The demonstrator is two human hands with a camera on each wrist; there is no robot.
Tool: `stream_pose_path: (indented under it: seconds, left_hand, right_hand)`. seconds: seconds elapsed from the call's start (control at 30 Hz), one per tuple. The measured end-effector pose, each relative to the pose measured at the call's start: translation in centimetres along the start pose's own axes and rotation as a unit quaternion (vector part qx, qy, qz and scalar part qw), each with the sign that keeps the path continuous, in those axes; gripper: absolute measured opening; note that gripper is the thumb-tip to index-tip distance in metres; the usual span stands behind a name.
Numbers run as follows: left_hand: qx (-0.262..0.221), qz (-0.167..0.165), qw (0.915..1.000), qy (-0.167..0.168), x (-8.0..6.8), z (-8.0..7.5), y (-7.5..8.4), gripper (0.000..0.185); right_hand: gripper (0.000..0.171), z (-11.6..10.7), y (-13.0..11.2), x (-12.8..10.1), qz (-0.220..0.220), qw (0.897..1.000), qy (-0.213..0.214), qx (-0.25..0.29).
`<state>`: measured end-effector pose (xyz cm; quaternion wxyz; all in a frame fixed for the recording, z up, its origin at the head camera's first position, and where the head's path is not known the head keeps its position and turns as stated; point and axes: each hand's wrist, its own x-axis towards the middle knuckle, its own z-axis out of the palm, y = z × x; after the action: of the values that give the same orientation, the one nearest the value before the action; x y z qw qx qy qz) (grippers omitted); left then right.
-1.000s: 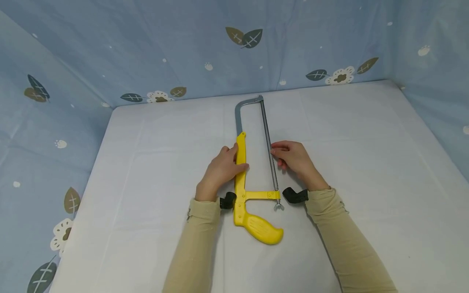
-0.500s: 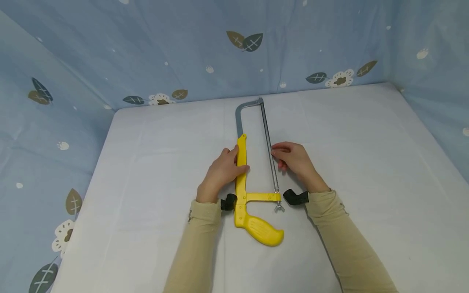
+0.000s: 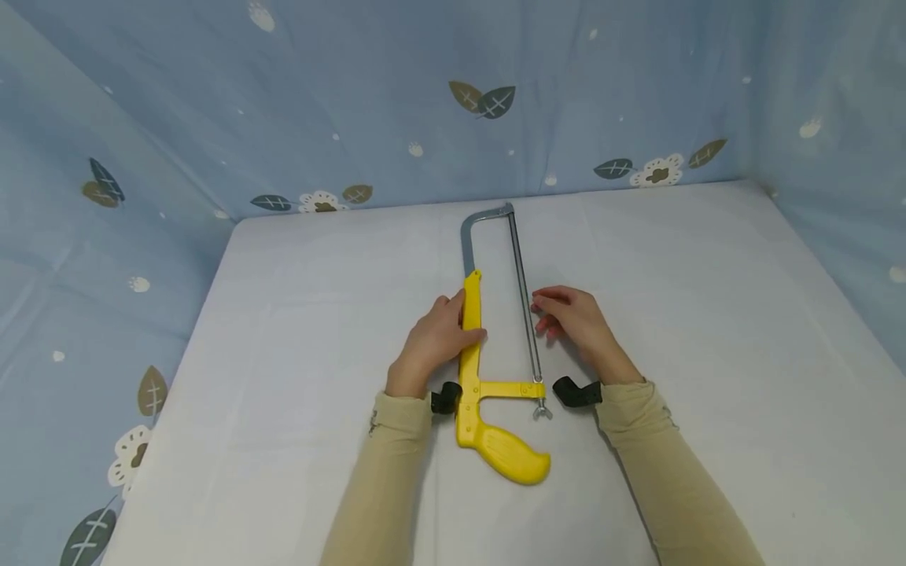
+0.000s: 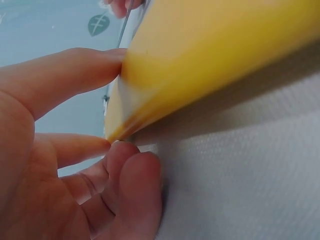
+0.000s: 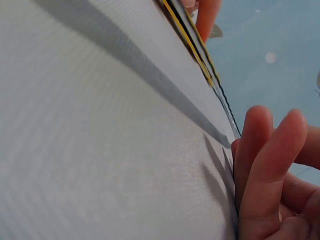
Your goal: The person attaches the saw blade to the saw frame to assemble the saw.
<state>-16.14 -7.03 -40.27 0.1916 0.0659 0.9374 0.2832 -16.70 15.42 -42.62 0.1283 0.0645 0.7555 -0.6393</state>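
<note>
A hacksaw [image 3: 470, 365] lies flat on the white-covered table, its yellow handle [image 3: 513, 454] toward the person and its grey front bow [image 3: 466, 244] pointing away. My left hand [image 3: 433, 338] grips the yellow frame, thumb across the top and fingers on the left side. In the left wrist view the yellow frame [image 4: 200, 55] sits between thumb and fingers. Just right of the blade [image 3: 526, 306] is my right hand [image 3: 576, 318], fingers loosely bent, holding nothing, with a small gap to the blade. A wing nut [image 3: 542, 411] shows at the blade's near end.
A white cloth [image 3: 318, 330] covers the table. Blue curtains [image 3: 396, 102] with leaf and flower prints hang behind the table and at its sides. Black wrist mounts [image 3: 576, 391] stick out from both sleeves, the left one close beside the saw frame.
My right hand has come off the blade and moved slightly right, its fingers parting. My left hand keeps its hold on the frame. The whole head view has shifted a little.
</note>
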Motion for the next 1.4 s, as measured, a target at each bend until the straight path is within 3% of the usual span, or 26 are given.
stream_pose_path:
  seconds: [0.27, 0.43, 0.6, 0.8, 1.1, 1.4]
  left_hand:
    - [0.004, 0.000, 1.0000, 0.003, -0.1, 0.0, 0.0, 0.078]
    - [0.005, 0.004, 1.0000, 0.002, -0.2, 0.0, 0.2, 0.077]
    - [0.000, 0.012, 0.9999, -0.001, -0.1, 0.1, 0.3, 0.077]
    - [0.003, 0.008, 0.9999, -0.007, -0.1, 0.1, 0.0, 0.078]
    - [0.009, 0.004, 0.9999, -0.007, -0.4, 0.2, -0.2, 0.078]
    - [0.021, 0.009, 0.9997, -0.004, -0.7, -0.3, 0.0, 0.076]
  right_hand:
    - [0.037, -0.3, -0.1, -0.4, -0.009, 1.000, -0.019, -0.002]
    - [0.032, -0.7, -0.7, -1.0, -0.024, 0.996, -0.049, -0.066]
    - [0.031, -0.8, -1.9, -2.0, -0.038, 0.986, -0.093, -0.131]
    - [0.039, -0.3, -3.1, -3.9, -0.035, 0.974, -0.167, -0.151]
    - [0.040, -0.4, -1.7, -6.4, -0.016, 0.953, -0.258, -0.160]
    - [0.042, -0.6, -0.5, -7.4, 0.000, 0.941, -0.290, -0.174]
